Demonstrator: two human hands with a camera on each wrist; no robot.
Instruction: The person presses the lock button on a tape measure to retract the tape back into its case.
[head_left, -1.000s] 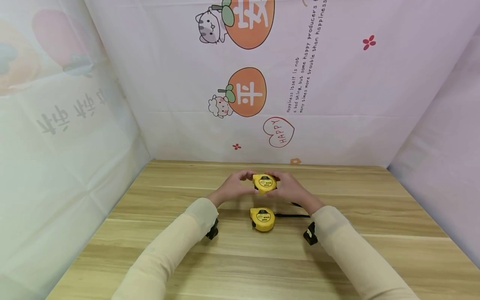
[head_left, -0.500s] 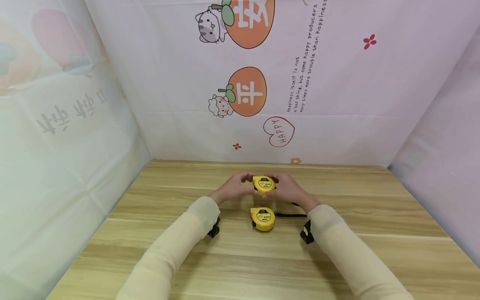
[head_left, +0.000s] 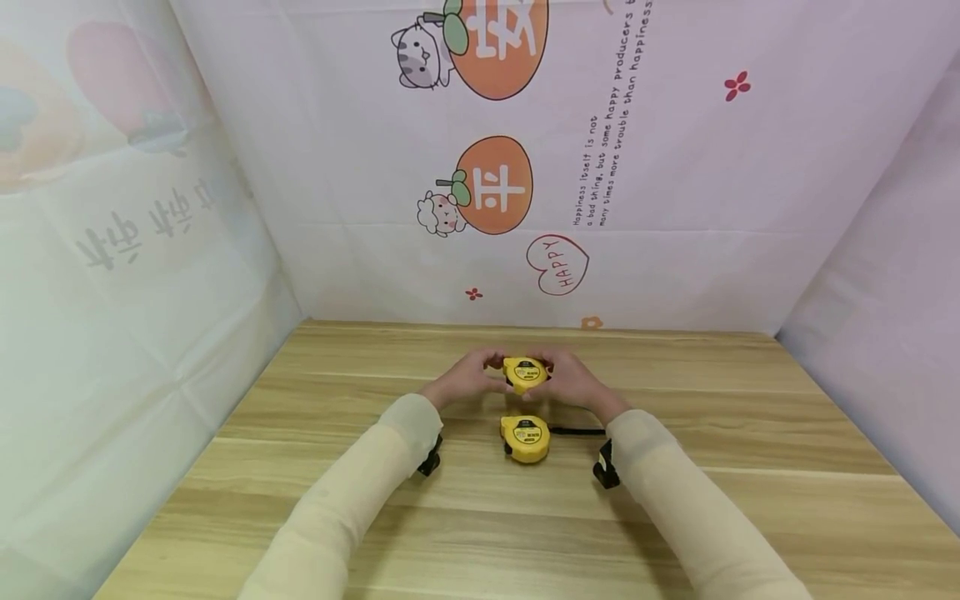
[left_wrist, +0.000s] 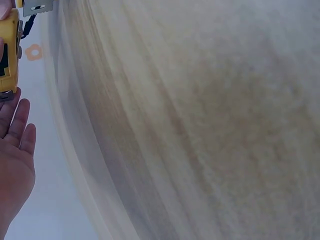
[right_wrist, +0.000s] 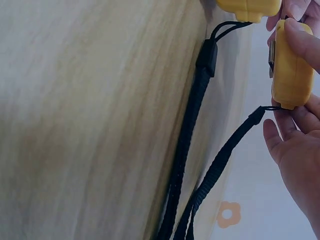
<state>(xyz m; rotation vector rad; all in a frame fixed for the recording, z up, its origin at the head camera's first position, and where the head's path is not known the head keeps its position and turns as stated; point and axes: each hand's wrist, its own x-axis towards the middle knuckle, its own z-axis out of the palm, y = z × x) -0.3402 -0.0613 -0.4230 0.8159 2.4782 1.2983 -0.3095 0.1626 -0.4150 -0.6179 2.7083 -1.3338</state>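
Note:
A yellow tape measure (head_left: 526, 375) is held between both hands, above the table and beyond a second one. My left hand (head_left: 465, 380) grips its left side, and my right hand (head_left: 577, 385) grips its right side. In the right wrist view, a thumb presses the casing of the held tape measure (right_wrist: 294, 70), whose black wrist strap (right_wrist: 220, 159) hangs down. The second yellow tape measure (head_left: 526, 440) lies flat on the table, nearer the body, its black strap (head_left: 577, 431) stretched to the right. Some fingertips behind the held casing are hidden.
The wood-grain table (head_left: 495, 533) runs back to a white printed cloth (head_left: 675, 275). More white cloth (head_left: 225, 267) hangs at the left, and also at the right. Black wrist cameras (head_left: 429, 460) sit under both sleeves, low over the table.
Both hands have lowered the held tape measure slightly, toward the one on the table. The right forearm has shifted a little inward to the left. The lying tape measure stays in place.

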